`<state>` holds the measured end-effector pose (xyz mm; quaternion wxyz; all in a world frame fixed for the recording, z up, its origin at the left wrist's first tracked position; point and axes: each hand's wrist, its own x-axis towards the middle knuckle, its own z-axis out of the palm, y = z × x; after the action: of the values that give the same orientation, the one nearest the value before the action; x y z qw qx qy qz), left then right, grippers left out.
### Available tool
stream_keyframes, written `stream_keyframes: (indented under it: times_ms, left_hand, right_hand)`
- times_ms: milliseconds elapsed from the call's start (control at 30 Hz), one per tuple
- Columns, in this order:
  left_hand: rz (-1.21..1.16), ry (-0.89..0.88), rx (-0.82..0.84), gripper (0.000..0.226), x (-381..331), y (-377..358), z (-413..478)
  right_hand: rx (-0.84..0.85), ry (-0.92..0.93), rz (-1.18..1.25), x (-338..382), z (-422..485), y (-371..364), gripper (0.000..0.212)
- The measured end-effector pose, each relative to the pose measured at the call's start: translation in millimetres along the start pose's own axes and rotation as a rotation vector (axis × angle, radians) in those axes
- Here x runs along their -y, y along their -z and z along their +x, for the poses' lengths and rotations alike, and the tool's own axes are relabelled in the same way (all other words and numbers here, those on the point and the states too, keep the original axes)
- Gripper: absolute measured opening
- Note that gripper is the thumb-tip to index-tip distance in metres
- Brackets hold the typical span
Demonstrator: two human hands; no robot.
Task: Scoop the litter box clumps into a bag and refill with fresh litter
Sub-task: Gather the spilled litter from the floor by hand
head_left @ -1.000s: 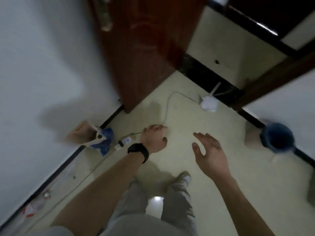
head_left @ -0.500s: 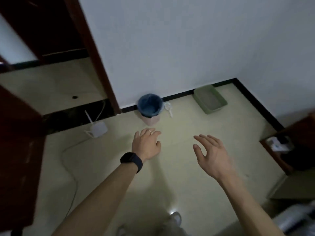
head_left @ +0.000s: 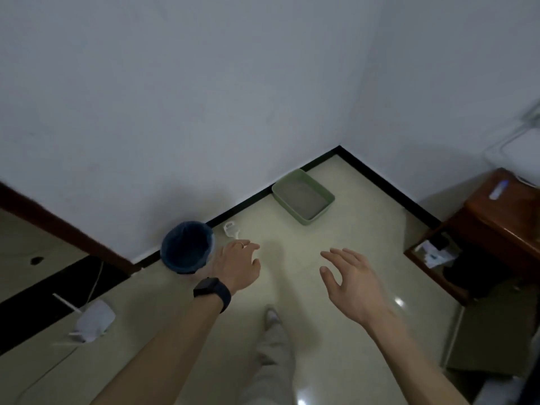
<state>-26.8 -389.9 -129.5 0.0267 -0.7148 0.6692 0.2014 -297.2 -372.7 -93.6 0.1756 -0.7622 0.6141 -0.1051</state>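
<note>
A green litter box (head_left: 304,196) holding grey litter sits on the floor against the far wall, near the room's corner. To its left stands a small bin lined with a blue bag (head_left: 187,247). A white scoop (head_left: 231,230) lies on the floor between bin and box. My left hand (head_left: 238,264), with a black watch on the wrist, hovers in front of the scoop with loosely curled fingers and holds nothing. My right hand (head_left: 347,280) is held out with spread fingers, empty, well short of the litter box.
A white router (head_left: 93,321) with a cable lies on the floor at the left, by a dark door threshold. A brown wooden cabinet (head_left: 493,229) with an open shelf stands at the right. My leg and shoe (head_left: 273,331) are below the hands.
The view has swung right from the door to the corner, bringing the litter box, bin and scoop closer. Both hands stay raised and empty.
</note>
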Motion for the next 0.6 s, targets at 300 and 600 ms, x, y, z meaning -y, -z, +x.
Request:
stream_keyframes:
  times_ms: [300,600]
  left_hand:
    - [-0.1,0.104,0.171,0.054,-12.6,1.6,232.4]
    - [-0.224,0.334,0.26,0.056,4.8,-89.1,367.7]
  right_hand:
    - [0.24,-0.061,-0.04,-66.9,225.9,-21.5,0.045]
    - [0.597,-0.11,0.028,-164.4,392.5,-145.4,0.051]
